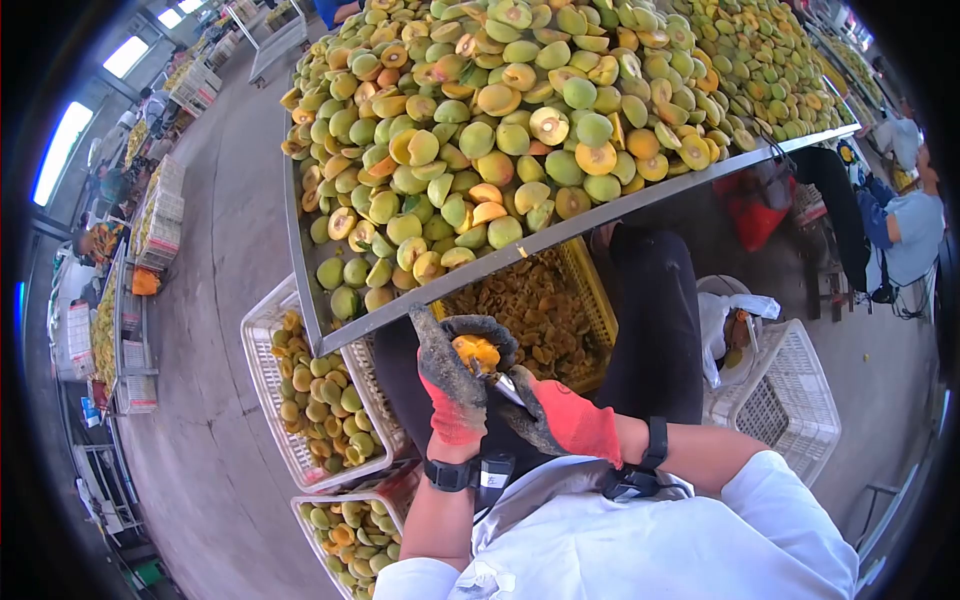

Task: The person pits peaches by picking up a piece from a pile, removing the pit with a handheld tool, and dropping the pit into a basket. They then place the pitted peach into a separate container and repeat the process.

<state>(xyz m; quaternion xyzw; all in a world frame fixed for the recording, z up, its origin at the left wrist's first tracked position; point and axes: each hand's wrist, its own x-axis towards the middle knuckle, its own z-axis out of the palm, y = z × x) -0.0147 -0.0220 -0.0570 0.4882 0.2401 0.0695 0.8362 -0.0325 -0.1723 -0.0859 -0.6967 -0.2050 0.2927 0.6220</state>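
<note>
My left hand (449,385), in a red and dark grey coated glove, is closed around an orange-yellow piece of peach (474,351). My right hand (568,418), in a matching glove, grips a small metal-bladed tool (508,389), which looks like a pitting knife. Its tip meets the near side of the fruit, where the fingers partly hide it. Just past my hands, a metal-edged table (455,283) bears a large heap of halved green-yellow peaches (480,140). Between my knees, under the table edge, a yellow crate (592,285) contains brownish fruit scraps (540,310).
White crates (290,440) of peach halves stand at my left, one lower (330,545). On my right are a white bucket (722,287) with a plastic bag and a white crate (822,400). A red bag (752,210) hangs under the table. Other people work farther off.
</note>
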